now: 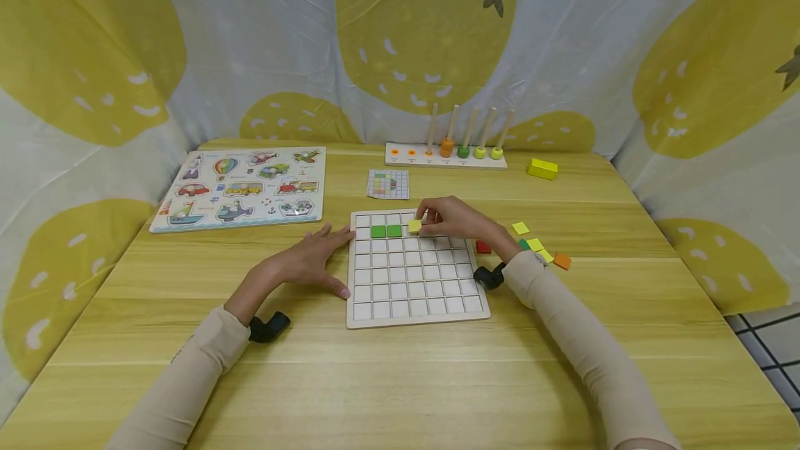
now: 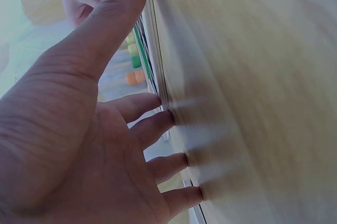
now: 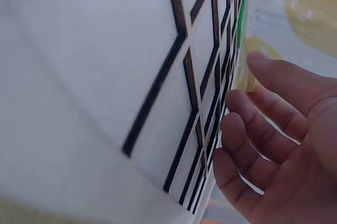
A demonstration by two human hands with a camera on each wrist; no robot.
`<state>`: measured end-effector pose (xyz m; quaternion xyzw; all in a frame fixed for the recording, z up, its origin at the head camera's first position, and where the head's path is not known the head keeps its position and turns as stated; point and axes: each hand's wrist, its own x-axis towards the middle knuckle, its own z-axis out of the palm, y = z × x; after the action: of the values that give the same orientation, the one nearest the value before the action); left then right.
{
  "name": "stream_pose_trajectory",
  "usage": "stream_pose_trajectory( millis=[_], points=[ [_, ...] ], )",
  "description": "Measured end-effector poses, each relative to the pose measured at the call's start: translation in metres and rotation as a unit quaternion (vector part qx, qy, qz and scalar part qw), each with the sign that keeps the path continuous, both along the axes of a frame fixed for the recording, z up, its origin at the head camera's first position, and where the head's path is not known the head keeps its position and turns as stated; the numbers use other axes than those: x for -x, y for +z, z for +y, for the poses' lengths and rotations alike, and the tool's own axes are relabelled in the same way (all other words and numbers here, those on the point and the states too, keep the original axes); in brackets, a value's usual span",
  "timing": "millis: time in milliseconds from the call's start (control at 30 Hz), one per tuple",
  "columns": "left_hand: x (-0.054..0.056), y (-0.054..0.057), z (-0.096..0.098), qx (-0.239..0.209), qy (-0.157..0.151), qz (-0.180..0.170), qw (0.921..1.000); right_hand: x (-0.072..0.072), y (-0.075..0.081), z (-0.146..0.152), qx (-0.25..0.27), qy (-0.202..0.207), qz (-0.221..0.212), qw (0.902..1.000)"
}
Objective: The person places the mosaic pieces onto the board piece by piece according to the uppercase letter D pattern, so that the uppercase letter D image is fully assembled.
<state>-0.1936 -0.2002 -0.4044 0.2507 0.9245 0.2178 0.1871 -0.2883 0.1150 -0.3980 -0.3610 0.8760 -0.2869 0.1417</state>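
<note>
A white grid board (image 1: 400,274) with a wooden rim lies mid-table. Two green square tiles (image 1: 386,231) sit side by side in its second row from the top. My right hand (image 1: 455,219) pinches a yellow square tile (image 1: 415,226) over that row, a little right of the green ones. In the right wrist view the yellow tile (image 3: 250,66) stands between thumb and fingertips, close to the grid. My left hand (image 1: 310,260) is spread at the board's left edge, thumb and fingers touching the rim and the tabletop.
Loose tiles (image 1: 535,245) in yellow, green and orange lie right of the board, with a red tile (image 1: 483,247) nearer it. A small pattern card (image 1: 388,185) lies behind the board. Farther back are a vehicle puzzle (image 1: 240,189), a peg stand (image 1: 446,156) and a yellow block (image 1: 542,169).
</note>
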Motion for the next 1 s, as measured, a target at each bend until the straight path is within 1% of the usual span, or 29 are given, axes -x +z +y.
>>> stream_pose_trajectory(
  millis=[167, 500, 867, 1000],
  points=[
    [0.000, 0.001, 0.000, 0.001, 0.001, -0.002, 1.0000, 0.000, 0.000, -0.006, -0.020, 0.006, 0.004, 0.9998],
    [-0.001, 0.001, 0.000, 0.000, 0.000, 0.002, 1.0000, 0.002, -0.002, -0.013, -0.040, 0.009, 0.002, 0.9991],
    [-0.001, 0.001, -0.001, -0.002, -0.002, 0.000, 1.0000, 0.003, -0.002, -0.016, -0.055, 0.000, -0.012, 0.9984],
    [-0.001, 0.001, 0.000, 0.000, -0.001, -0.001, 1.0000, 0.001, 0.000, -0.012, -0.049, 0.001, -0.015, 0.9987]
  ],
)
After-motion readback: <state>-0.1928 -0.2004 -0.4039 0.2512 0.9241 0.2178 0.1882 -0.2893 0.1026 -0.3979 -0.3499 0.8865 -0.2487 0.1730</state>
